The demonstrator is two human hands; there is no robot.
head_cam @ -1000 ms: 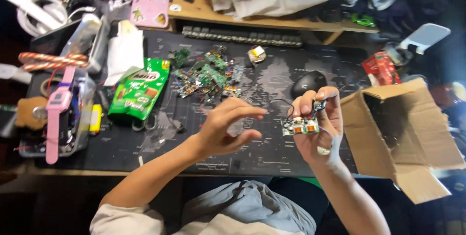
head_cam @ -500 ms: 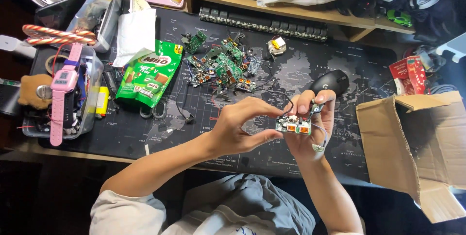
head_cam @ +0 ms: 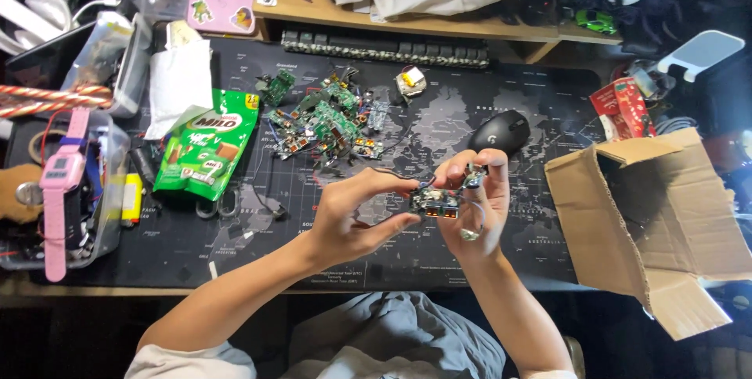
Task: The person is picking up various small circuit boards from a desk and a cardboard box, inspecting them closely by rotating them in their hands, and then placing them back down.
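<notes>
My left hand [head_cam: 345, 218] pinches the near edge of a small circuit board [head_cam: 435, 201], and my right hand [head_cam: 475, 199] clamps its other end, holding it in the air above the desk [head_cam: 548, 113]; both grips are closed on it. The board looks barely worked on, and a heap of similar green boards [head_cam: 325, 120] waits farther back. A green snack packet [head_cam: 207, 148] lies left, a black mouse [head_cam: 501, 130] sits just behind my hands, an open cardboard box [head_cam: 658, 222] crowds the right.

A black mouse [head_cam: 500, 130] sits at one o'clock, an open cardboard box [head_cam: 666, 222] at three, a green snack pouch [head_cam: 207, 153] at nine.
</notes>
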